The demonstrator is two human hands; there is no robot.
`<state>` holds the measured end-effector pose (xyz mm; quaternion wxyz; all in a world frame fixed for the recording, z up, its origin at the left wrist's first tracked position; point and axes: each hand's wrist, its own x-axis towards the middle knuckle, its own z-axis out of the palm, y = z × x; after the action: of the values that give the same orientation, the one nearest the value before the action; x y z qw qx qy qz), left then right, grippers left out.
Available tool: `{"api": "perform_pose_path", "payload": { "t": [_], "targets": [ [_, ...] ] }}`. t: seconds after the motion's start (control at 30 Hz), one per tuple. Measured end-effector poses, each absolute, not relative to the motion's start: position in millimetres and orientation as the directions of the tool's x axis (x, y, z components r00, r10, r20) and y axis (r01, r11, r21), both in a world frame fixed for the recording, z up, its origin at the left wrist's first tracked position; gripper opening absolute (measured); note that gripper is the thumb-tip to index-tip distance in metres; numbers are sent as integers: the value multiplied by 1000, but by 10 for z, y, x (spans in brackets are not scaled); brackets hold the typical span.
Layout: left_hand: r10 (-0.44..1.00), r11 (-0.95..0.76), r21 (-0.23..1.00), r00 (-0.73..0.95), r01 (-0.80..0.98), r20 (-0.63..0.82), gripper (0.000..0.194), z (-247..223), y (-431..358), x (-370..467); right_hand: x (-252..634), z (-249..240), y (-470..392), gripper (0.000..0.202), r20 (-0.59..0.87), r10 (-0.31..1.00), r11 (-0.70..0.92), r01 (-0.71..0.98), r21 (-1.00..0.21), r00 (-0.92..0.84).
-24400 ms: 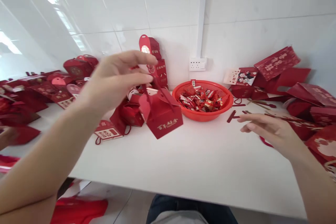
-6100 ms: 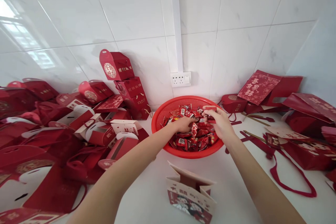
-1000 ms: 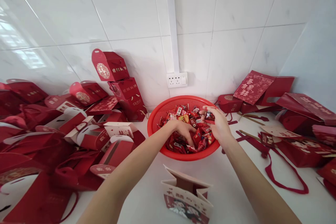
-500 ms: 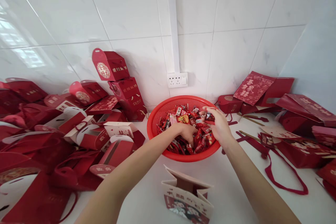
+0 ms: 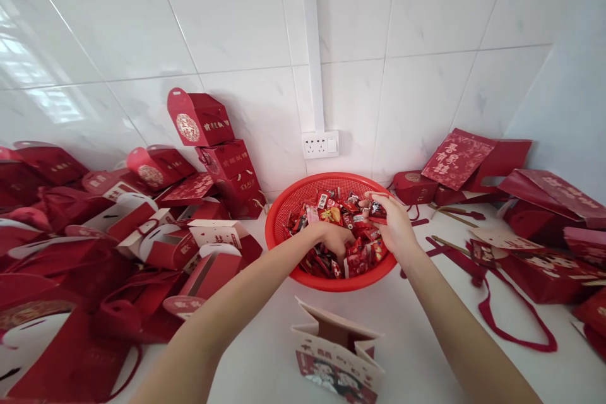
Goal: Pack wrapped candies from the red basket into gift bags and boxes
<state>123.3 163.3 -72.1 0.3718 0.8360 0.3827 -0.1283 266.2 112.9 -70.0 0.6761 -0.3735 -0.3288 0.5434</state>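
A red plastic basket (image 5: 341, 285) stands in front of me, filled with small wrapped candies (image 5: 331, 214), mostly red. My left hand (image 5: 335, 238) reaches down among them with its fingers curled; the candies partly hide the fingertips, and I cannot make out what they grip. Over the basket's right rim, my right hand (image 5: 391, 218) is closed around several wrapped candies (image 5: 377, 211), one with dark printing facing up. Nearer to me, an open paper gift box (image 5: 338, 353) stands upright on the white surface, cream above with a printed picture of figures below.
Many red gift boxes (image 5: 189, 252) crowd the left side, with a stack of boxes (image 5: 227, 164) against the tiled wall. More red boxes (image 5: 540, 271) and a ribbon loop (image 5: 516, 328) lie to the right. A socket panel (image 5: 320, 144) is on the wall behind the basket.
My left hand has shifted slightly among the candies, and some red packets beside its fingers lie differently. My right hand stays at the rim with its candies.
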Motion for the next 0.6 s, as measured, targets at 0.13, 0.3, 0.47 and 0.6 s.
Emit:
{"api": "perform_pose_path", "payload": {
  "t": [0.13, 0.3, 0.47, 0.6],
  "targets": [
    [589, -416, 586, 697, 695, -409, 36, -629, 1730, 1094, 2661, -702, 1138, 28, 37, 979, 133, -497, -857, 198],
    [783, -271, 853, 618, 447, -75, 50, -554, 1859, 908, 2667, -700, 1144, 26, 34, 980, 128, -495, -860, 194],
    [831, -172, 980, 548, 98, 91, 51, -592, 1882, 920, 2670, -718, 1155, 24, 12, 978, 112, -472, -874, 210],
    [864, -168, 986, 480, -11, 153, 56, -625, 1888, 958, 2646, -725, 1144, 29, -11, 977, 83, -432, -898, 211]
  ]
}}
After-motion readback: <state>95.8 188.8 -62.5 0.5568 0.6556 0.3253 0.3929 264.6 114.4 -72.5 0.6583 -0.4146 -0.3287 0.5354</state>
